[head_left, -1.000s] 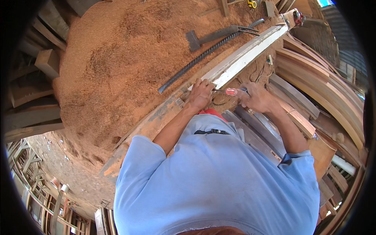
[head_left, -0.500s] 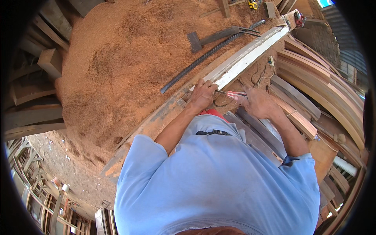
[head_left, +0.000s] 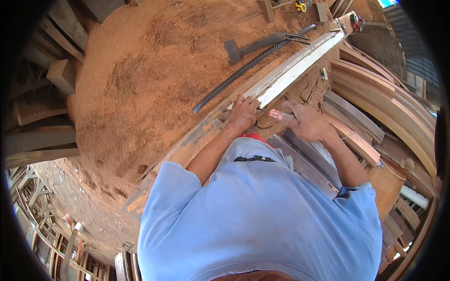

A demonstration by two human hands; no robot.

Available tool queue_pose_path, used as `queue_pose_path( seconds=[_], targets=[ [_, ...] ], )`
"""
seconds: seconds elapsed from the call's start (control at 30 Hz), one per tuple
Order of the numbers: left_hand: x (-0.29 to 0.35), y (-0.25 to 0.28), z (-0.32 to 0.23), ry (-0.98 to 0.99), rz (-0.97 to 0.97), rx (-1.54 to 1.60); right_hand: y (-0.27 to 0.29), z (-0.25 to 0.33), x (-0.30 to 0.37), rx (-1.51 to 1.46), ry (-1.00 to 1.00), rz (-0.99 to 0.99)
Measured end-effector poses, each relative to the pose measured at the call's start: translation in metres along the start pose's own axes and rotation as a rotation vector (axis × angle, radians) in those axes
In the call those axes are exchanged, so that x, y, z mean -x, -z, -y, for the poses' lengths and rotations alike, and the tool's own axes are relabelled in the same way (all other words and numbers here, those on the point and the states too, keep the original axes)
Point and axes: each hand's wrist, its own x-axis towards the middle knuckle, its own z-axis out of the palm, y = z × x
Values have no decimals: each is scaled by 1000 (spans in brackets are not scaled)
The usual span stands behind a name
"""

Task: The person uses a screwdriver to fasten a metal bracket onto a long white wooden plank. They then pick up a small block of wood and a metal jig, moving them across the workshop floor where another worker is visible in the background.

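Observation:
My left hand (head_left: 242,114) presses with curled fingers on the near end of a long white-painted wooden strip (head_left: 296,66) that lies on a worn plank (head_left: 197,138). My right hand (head_left: 305,122) grips a red-handled screwdriver (head_left: 277,115) whose thin shaft points left toward my left hand's fingers. The tip itself is hidden by those fingers. Both forearms come out of my light blue shirt (head_left: 262,220).
A big sawdust heap (head_left: 140,84) fills the left. On it lie a ribbed steel bar (head_left: 243,70), a dark hammer-like tool (head_left: 251,47) and a yellow tape measure (head_left: 300,6). Curved wooden frames (head_left: 393,107) stack up on the right, with timber blocks (head_left: 58,75) on the left.
Both hands stay at the same spot on the strip. My right hand with the screwdriver has shifted slightly lower, and the view has moved a little.

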Motion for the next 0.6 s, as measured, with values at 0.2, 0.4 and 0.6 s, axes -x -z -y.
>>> queue_pose_path(
  seconds=[0.2,0.4,0.6],
  targets=[
    [2,9,-7,50,49,7,-7,17,1,286,-67,3],
    [0,9,-3,-13,30,63,-13,10,0,318,149,-142],
    [2,15,-2,-5,41,92,-4,0,-4,-393,-202,26]
  ],
)
